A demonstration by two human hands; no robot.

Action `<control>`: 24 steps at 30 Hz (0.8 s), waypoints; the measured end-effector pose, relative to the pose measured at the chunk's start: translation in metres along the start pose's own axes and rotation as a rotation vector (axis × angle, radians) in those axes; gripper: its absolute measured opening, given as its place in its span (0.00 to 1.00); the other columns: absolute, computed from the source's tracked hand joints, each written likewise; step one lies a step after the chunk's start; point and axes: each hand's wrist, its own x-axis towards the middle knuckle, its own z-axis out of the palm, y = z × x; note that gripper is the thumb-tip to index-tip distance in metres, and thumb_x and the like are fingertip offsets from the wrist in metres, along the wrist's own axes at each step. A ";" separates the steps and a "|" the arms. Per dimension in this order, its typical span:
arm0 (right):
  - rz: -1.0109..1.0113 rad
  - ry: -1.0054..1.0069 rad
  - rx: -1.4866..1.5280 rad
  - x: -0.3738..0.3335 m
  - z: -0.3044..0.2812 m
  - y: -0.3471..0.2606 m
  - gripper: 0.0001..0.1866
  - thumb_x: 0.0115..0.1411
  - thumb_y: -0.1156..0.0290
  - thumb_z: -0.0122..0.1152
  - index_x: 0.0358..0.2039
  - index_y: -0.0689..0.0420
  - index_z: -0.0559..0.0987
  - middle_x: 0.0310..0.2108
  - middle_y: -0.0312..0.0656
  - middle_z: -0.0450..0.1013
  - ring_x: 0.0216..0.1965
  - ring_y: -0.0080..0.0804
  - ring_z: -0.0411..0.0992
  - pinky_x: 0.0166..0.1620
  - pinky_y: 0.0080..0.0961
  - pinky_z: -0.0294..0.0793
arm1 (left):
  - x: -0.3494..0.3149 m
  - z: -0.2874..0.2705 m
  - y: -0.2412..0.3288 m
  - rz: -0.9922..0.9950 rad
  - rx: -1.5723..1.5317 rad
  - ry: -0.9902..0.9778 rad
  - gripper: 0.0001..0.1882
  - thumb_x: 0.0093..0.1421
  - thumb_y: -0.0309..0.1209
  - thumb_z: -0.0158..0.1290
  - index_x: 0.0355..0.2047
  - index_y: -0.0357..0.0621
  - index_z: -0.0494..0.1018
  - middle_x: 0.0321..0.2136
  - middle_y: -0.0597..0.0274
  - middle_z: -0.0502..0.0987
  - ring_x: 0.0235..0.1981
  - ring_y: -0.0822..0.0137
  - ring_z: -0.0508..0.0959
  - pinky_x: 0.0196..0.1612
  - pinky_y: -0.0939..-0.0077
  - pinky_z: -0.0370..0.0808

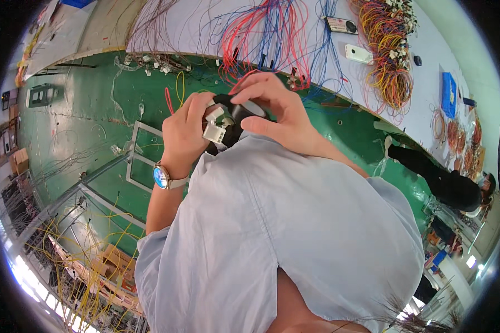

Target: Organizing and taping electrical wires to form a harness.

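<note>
My left hand (186,130), with a watch on its wrist, is closed around a wire bundle with white plastic connectors (214,133) at its end. Red wires (169,101) and a yellow wire stick out beyond its knuckles. Close beside it, my right hand (275,108) curls its fingers and thumb round a black roll (240,115) that looks like tape. The roll touches the connectors or lies just against them. Both hands are in front of my light shirt, above the green floor. The wires inside the left fist are hidden.
Ahead stands a long white table (189,28) with red and blue wires (266,33) hanging over its edge. A thick yellow-orange wire bundle (391,72), a white phone (359,54) and a blue tray (448,94) lie farther right. A metal frame (133,158) is at left; a person (450,183) at right.
</note>
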 end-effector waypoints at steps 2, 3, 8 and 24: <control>0.007 0.054 -0.059 0.000 -0.002 -0.001 0.16 0.50 0.74 0.64 0.42 0.56 0.77 0.44 0.38 0.63 0.47 0.27 0.63 0.45 0.24 0.66 | 0.001 0.005 -0.001 -0.097 -0.033 0.067 0.14 0.52 0.30 0.58 0.39 0.46 0.70 0.29 0.62 0.76 0.26 0.58 0.77 0.25 0.71 0.72; 0.012 0.109 -0.117 0.001 -0.002 -0.002 0.15 0.51 0.74 0.63 0.41 0.56 0.76 0.45 0.39 0.62 0.44 0.27 0.64 0.44 0.23 0.67 | 0.002 0.004 0.001 -0.145 -0.076 0.073 0.14 0.52 0.30 0.58 0.39 0.46 0.70 0.29 0.61 0.76 0.26 0.57 0.77 0.26 0.70 0.73; 0.266 0.046 -0.079 0.012 0.000 0.001 0.11 0.53 0.72 0.61 0.37 0.62 0.75 0.36 0.37 0.66 0.32 0.20 0.64 0.36 0.19 0.66 | 0.003 0.009 0.012 -0.208 -0.208 0.108 0.12 0.53 0.21 0.53 0.40 0.41 0.70 0.28 0.57 0.73 0.25 0.59 0.74 0.29 0.74 0.70; 0.342 0.068 0.071 0.019 0.006 -0.003 0.06 0.56 0.72 0.62 0.26 0.60 0.77 0.23 0.28 0.69 0.26 0.12 0.64 0.30 0.13 0.61 | 0.000 0.018 0.026 -0.245 -0.464 0.242 0.05 0.60 0.25 0.50 0.37 0.40 0.71 0.26 0.62 0.72 0.25 0.71 0.71 0.30 0.78 0.69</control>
